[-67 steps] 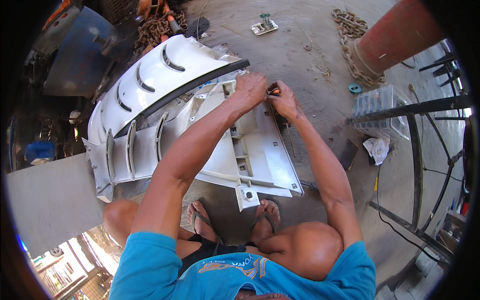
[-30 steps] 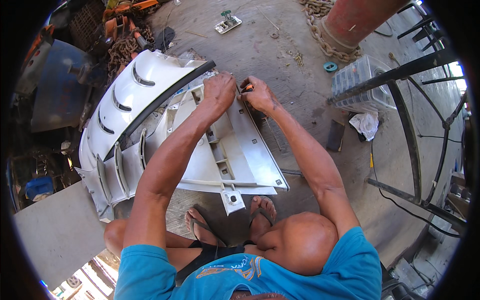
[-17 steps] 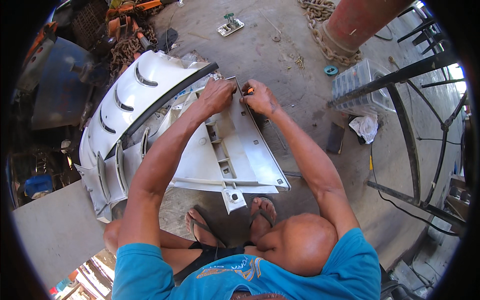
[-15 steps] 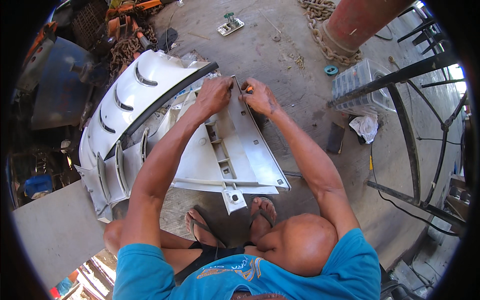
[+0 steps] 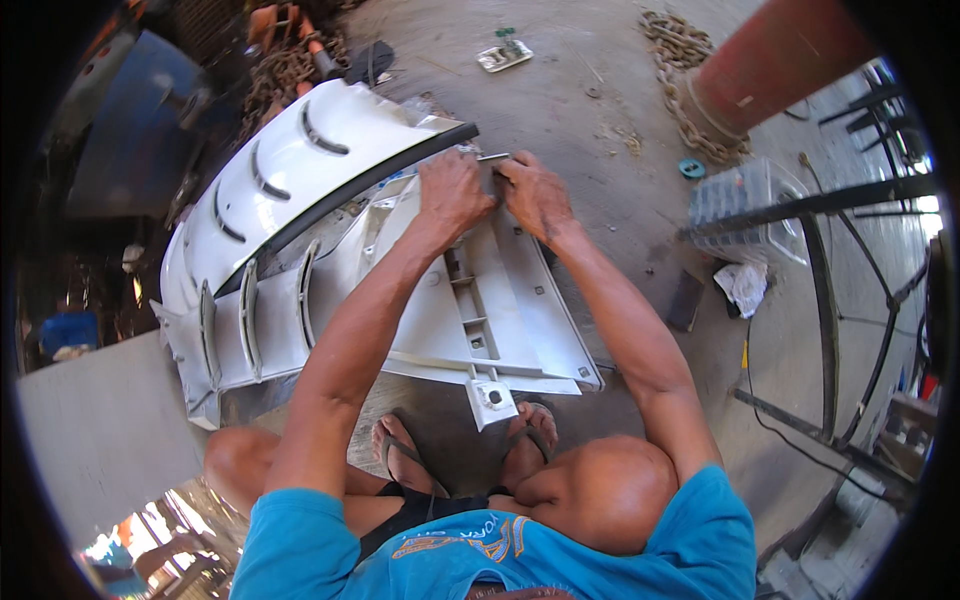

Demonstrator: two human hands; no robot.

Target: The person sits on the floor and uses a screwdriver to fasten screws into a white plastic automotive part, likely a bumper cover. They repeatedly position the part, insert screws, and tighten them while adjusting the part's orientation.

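Observation:
A white plastic vehicle body panel [image 5: 415, 290] lies in front of my feet, its ribbed inner side and row of small square clips facing up. At its narrow far end, my left hand [image 5: 455, 190] is closed around the edge. Close beside it, my right hand [image 5: 535, 195] pinches at the same corner with bent fingers; what lies between its fingertips is mostly hidden. A second white panel [image 5: 235, 185], curved and glossy with several crescent slots and a black edge strip, rests along the left of the first.
A rusty chain [image 5: 680, 75] loops by a red post [image 5: 775, 70]. At right stand a clear plastic organizer box [image 5: 740, 205], a white crumpled cloth [image 5: 742, 288] and a black metal frame [image 5: 822, 310]. A blue tape roll [image 5: 691, 168] and small tray [image 5: 505, 55] lie on the floor.
The whole view has shifted, so the scene sits further right. My right hand has turned at the panel's corner, and the orange piece seen in its fingers before is now out of sight.

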